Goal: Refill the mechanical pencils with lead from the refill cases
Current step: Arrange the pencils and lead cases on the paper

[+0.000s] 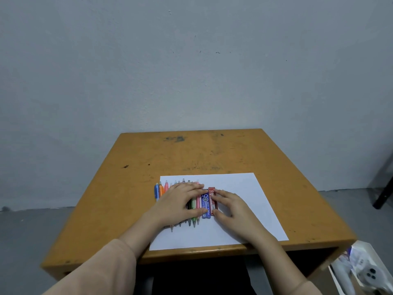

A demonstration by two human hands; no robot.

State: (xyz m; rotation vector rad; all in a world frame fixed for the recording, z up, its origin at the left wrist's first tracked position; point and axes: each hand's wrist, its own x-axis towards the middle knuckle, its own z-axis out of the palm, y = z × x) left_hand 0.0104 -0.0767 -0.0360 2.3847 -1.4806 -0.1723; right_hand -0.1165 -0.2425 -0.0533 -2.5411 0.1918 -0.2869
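Note:
Several coloured mechanical pencils [194,204] lie side by side on a white sheet of paper [244,188]. Right of them lie a blue lead refill case [205,204] and a red refill case [212,199], touching each other. My left hand [180,203] rests flat over the row of pencils, fingers straight, fingertips reaching the blue case. My right hand [231,211] lies beside the red case, fingers touching its right side and thumb at its near end. Most pencil barrels are hidden under my left hand.
The paper lies on a small orange-brown wooden table [191,156] set against a grey wall. A white box [359,271] with a controller in it sits on the floor at the lower right. A dark pole [385,188] leans at the right edge.

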